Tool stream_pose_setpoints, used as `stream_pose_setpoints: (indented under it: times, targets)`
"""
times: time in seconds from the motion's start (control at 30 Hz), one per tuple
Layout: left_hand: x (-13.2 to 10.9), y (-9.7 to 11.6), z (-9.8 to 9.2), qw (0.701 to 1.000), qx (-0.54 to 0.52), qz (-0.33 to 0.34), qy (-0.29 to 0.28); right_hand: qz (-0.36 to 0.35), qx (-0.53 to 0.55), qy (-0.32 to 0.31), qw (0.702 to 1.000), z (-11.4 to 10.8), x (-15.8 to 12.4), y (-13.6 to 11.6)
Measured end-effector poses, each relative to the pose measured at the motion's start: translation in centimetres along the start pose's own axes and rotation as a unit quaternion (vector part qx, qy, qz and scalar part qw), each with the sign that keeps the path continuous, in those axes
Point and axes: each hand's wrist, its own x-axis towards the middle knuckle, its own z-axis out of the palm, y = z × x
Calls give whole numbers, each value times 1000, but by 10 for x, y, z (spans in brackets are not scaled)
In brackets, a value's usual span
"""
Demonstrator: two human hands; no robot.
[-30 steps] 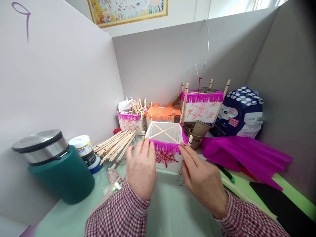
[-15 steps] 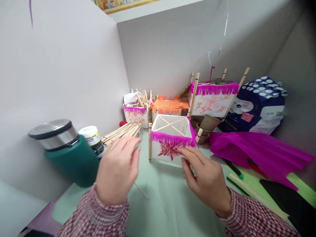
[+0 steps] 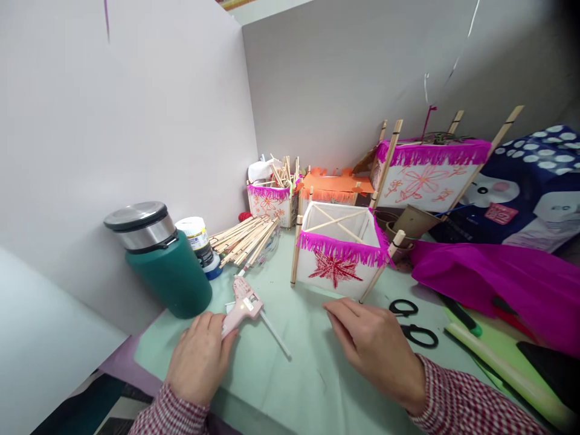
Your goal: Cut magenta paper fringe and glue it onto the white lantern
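Note:
My left hand (image 3: 199,356) is closed round the lower end of the handle of a pale pink hot glue gun (image 3: 244,305), which lies on the table with a white glue stick (image 3: 276,335) coming out of its back. My right hand (image 3: 374,347) hovers low over the table, fingers drawn together, with nothing visible between them. Just beyond its fingertips stands a square white paper lantern (image 3: 312,269) on wooden stick legs. Purple fringe (image 3: 338,246) runs along its top edge, and a dark red star-like drawing (image 3: 336,269) marks its front. Crossed sticks show inside.
A green flask (image 3: 174,278), a white-lidded jar (image 3: 199,241) and bundled wooden sticks (image 3: 249,238) stand at left. Behind are an orange-topped box (image 3: 333,184) and a larger fringed lantern (image 3: 421,181). Black-handled scissors (image 3: 419,335) and purple crepe paper (image 3: 489,278) lie at right.
My left hand has come down and back onto the glue gun's handle, which it hid before. My right hand has drawn back from the lantern's front, and its fingers have closed. The view has shifted left.

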Motion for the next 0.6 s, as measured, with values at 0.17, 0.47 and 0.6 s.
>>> stream_pose_setpoints:
  times: [0.17, 0.47, 0.6]
  targets:
    - [-14, 23, -26, 969, -244, -25, 11, 34, 123, -28, 991, -8, 2, -4]
    - [-10, 147, -24, 919, -311, 178, 167, 102, 330, 70, 936, -35, -6, -35]
    - [2, 172, -28, 886, -310, 242, 245, 175, 350, 138, 910, -45, -14, -21]
